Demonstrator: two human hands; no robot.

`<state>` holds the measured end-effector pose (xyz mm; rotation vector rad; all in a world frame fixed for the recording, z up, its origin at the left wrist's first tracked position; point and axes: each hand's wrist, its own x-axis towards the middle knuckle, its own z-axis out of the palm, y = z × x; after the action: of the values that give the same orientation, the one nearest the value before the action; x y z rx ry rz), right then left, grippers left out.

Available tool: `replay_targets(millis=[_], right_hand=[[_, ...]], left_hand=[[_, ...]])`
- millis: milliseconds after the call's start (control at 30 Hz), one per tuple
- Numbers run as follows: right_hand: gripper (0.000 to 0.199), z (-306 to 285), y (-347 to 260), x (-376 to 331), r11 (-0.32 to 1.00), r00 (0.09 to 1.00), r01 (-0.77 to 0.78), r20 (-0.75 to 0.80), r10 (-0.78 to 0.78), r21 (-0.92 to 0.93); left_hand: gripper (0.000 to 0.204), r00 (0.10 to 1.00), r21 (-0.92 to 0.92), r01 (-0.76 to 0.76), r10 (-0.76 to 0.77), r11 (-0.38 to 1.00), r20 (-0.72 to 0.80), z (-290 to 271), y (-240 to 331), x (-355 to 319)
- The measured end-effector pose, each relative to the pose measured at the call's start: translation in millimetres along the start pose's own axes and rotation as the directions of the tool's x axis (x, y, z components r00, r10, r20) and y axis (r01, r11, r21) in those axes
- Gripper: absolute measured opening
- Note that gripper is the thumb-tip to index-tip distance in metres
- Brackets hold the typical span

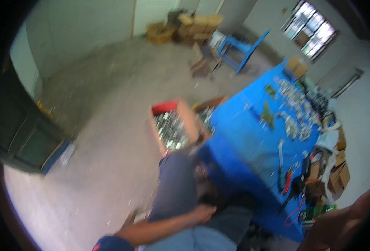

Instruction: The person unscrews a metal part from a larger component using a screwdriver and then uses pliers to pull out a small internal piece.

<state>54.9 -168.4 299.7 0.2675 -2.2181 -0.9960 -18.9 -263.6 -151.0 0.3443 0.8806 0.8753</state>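
Observation:
My left hand (204,212) rests between my thighs, its forearm crossing my lap from the lower left. Motion blur smears its fingers, and I make out nothing in it. My right hand or forearm (339,226) looms large and blurred at the lower right, close to the camera, beyond the table's near corner; its fingers do not show clearly. To the right stands a table with a blue cover (239,125). On it lie a red-handled tool (288,182), a long pale strip-like tool with a dark handle (281,157), and many small whitish pieces (296,100).
Left of the table, an open carton (189,121) on the floor holds many small metallic pieces, with another carton (212,103) beside it. A blue chair (239,50) and cardboard boxes (199,27) stand farther back. A dark cabinet (28,121) is at the left.

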Motion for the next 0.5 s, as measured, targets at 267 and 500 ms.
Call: replay_targets(millis=[267,500], right_hand=[[0.026,3.0,30.7,1.3,0.999,0.999,-0.017,0.034,0.016,0.030],[0.020,-23.2,12.5,-32.3,0.990,0.992,-0.129,0.019,0.128,0.063]], left_hand=[[0.067,0.988,-0.333,-0.105,0.137,0.937,0.074,-22.5,2.4,9.4],[0.025,1.000,0.074,-0.026,0.025,0.997,0.014,-7.2,27.2,-8.6]])
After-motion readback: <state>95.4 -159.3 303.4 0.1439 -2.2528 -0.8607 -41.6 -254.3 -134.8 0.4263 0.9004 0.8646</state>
